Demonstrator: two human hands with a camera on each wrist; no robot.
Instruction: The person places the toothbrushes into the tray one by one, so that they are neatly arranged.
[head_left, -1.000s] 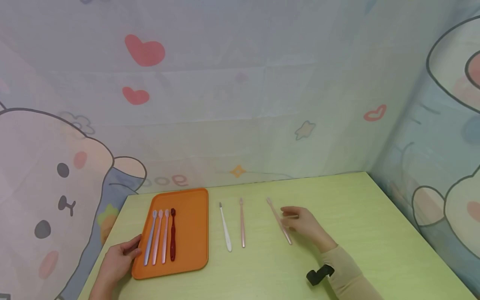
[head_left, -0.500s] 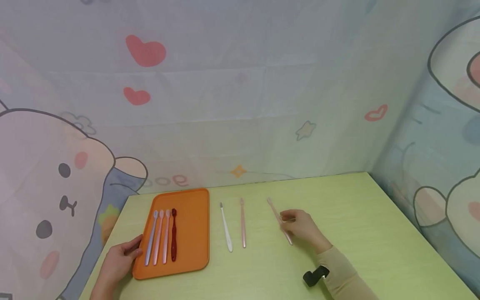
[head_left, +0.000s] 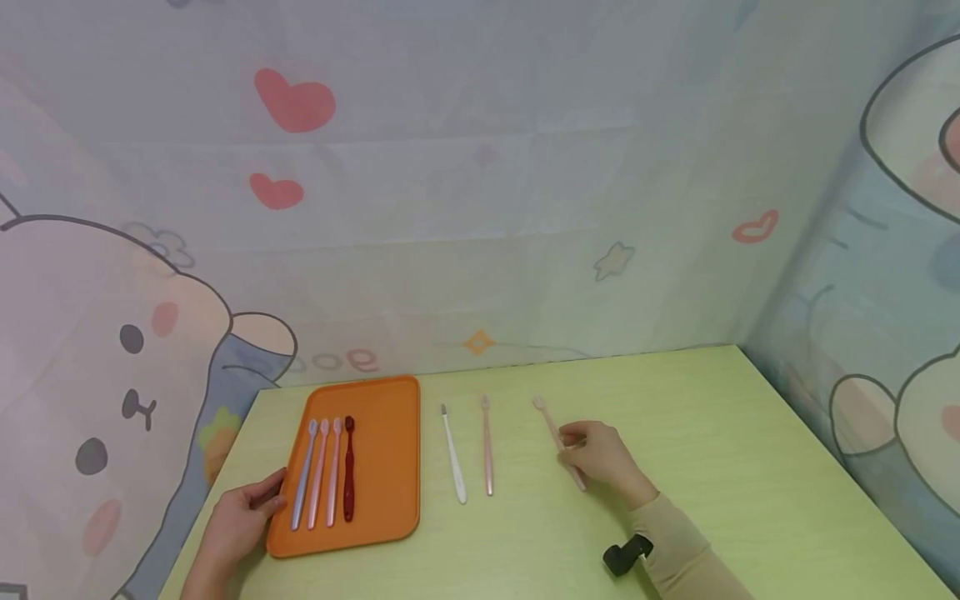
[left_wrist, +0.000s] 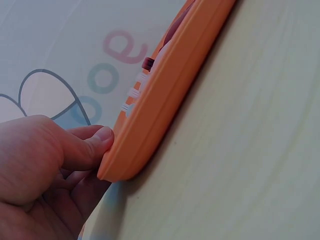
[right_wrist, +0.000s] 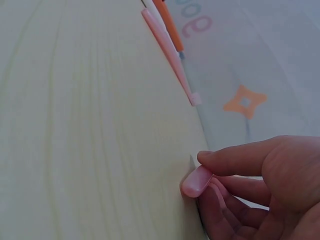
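Observation:
My left hand (head_left: 236, 521) holds the left rim of an orange tray (head_left: 386, 467), pinching it between thumb and fingers (left_wrist: 87, 150) in the left wrist view. Side by side on the tray lie a bluish toothbrush (head_left: 303, 479), two pink ones and a dark red toothbrush (head_left: 348, 475). My right hand (head_left: 606, 457) pinches a pink toothbrush (head_left: 549, 421) by its handle, between thumb and fingertips. It lies slanted, its head pointing to the far left. The right wrist view shows the end of its handle (right_wrist: 196, 183) close over the table.
Between the tray and my right hand lie a white toothbrush (head_left: 454, 462) and another pink toothbrush (head_left: 488, 458) on the pale green table (head_left: 712, 433). A printed cloth (head_left: 480, 208) rises behind the table's back edge. A black device (head_left: 628, 554) is worn on my right wrist.
My right hand has moved slightly left and down to the slanted pink toothbrush, and its fingers have closed on the handle. The left hand stays at the tray rim.

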